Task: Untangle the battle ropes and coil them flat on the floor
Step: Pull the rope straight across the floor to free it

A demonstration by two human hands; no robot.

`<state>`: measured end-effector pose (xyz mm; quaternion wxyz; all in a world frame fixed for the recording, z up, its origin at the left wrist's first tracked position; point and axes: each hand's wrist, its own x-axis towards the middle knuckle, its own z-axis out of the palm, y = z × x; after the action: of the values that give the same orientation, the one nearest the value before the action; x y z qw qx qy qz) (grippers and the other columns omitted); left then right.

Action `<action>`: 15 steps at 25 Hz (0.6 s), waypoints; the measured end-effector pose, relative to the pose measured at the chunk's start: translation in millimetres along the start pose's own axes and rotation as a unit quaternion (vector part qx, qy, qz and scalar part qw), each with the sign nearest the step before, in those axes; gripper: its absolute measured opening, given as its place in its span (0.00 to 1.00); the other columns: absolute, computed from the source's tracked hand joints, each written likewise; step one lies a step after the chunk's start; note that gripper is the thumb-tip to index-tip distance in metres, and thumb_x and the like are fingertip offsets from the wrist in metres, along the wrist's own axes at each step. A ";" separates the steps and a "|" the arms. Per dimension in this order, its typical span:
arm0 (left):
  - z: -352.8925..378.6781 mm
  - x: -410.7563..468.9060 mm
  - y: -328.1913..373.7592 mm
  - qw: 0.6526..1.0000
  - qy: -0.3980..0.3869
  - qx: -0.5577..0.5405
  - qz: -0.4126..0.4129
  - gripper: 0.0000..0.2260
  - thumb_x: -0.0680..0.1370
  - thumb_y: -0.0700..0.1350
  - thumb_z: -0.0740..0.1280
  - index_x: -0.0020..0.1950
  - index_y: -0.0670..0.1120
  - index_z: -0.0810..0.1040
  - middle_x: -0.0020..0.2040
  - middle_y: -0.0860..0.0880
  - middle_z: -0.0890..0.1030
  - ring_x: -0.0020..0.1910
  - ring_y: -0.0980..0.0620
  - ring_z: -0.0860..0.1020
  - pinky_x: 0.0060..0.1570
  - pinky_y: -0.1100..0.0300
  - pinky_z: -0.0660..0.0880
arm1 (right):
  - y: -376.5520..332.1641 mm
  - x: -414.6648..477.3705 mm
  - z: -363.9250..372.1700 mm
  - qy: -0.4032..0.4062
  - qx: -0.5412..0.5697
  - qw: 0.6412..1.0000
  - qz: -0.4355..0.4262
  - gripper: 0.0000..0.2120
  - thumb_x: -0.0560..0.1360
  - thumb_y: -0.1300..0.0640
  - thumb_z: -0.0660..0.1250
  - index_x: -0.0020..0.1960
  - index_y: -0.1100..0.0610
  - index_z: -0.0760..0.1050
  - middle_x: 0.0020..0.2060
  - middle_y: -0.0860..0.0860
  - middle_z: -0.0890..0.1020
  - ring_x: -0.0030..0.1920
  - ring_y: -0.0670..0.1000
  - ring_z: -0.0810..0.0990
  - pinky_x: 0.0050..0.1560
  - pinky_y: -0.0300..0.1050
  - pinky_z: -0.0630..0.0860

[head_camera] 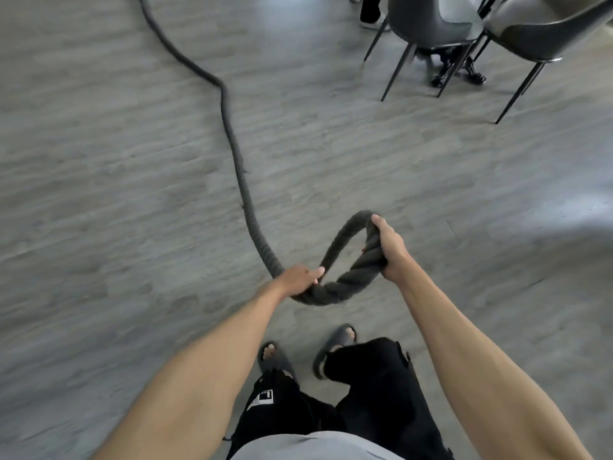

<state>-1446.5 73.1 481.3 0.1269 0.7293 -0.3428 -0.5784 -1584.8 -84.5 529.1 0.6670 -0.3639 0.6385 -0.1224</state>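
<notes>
A thick dark grey battle rope runs from the top left across the grey wood floor toward me. Its near end bends into a small loop held off the floor in front of my legs. My left hand grips the rope where the long run meets the loop. My right hand closes around the right side of the loop, thumb at its top. Only this one rope shows; its far end leaves the frame.
Two grey chairs with thin black legs stand at the top right, a dark ornate table base behind them. Another person's feet are at the top edge. My own feet in grey slippers are just below the loop.
</notes>
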 end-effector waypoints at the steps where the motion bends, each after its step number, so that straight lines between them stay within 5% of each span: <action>1: 17.0 -4.5 2.0 1.000 -0.002 0.023 -0.009 0.27 0.82 0.61 0.54 0.50 0.41 0.84 0.53 0.41 0.83 0.55 0.45 0.80 0.60 0.53 0.73 | 0.8 -3.1 -12.8 -0.021 -0.022 0.999 0.014 0.20 0.76 0.42 0.68 0.52 0.60 0.77 0.28 0.55 0.79 0.27 0.53 0.79 0.33 0.46 0.77; 4: 59.6 -21.1 20.8 0.999 -0.006 0.026 -0.047 0.24 0.84 0.56 0.52 0.51 0.40 0.79 0.59 0.39 0.80 0.58 0.42 0.78 0.61 0.50 0.71 | 11.6 -5.3 -37.4 -0.069 -0.063 0.994 0.057 0.18 0.78 0.43 0.66 0.52 0.59 0.76 0.31 0.55 0.79 0.27 0.52 0.78 0.29 0.42 0.75; 8: 98.9 -40.4 32.0 0.991 0.046 -0.022 -0.120 0.20 0.84 0.49 0.49 0.43 0.42 0.75 0.52 0.36 0.83 0.46 0.40 0.82 0.47 0.54 0.72 | 36.1 9.0 -68.2 -0.099 -0.038 0.987 0.124 0.20 0.81 0.40 0.62 0.46 0.57 0.75 0.27 0.54 0.81 0.26 0.52 0.80 0.31 0.44 0.78; 10: 108.1 -41.9 37.3 0.983 0.076 -0.005 -0.169 0.22 0.84 0.50 0.46 0.47 0.42 0.76 0.49 0.38 0.84 0.47 0.41 0.82 0.52 0.52 0.73 | 49.1 18.8 -80.2 -0.110 -0.036 0.984 0.136 0.20 0.81 0.38 0.61 0.45 0.55 0.74 0.28 0.53 0.82 0.29 0.52 0.82 0.36 0.47 0.79; 13: 120.5 -40.4 45.9 0.969 0.114 0.000 -0.220 0.27 0.83 0.52 0.44 0.53 0.41 0.79 0.43 0.41 0.84 0.44 0.43 0.81 0.53 0.53 0.71 | 68.6 19.8 -84.1 -0.113 -0.085 0.978 0.150 0.25 0.79 0.37 0.63 0.61 0.58 0.73 0.52 0.58 0.83 0.50 0.58 0.83 0.40 0.51 0.81; 15: 128.5 -36.4 53.0 0.957 0.152 0.021 -0.248 0.27 0.82 0.52 0.44 0.55 0.41 0.81 0.44 0.43 0.84 0.43 0.45 0.81 0.52 0.54 0.71 | 83.6 20.7 -79.3 -0.108 -0.153 0.974 0.131 0.29 0.77 0.39 0.67 0.67 0.59 0.68 0.59 0.59 0.78 0.55 0.61 0.81 0.37 0.54 0.82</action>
<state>-1588.3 84.9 501.4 0.0145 0.8730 -0.1401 -0.4669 -1681.4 -64.6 466.0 0.6789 -0.3858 0.6158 0.1049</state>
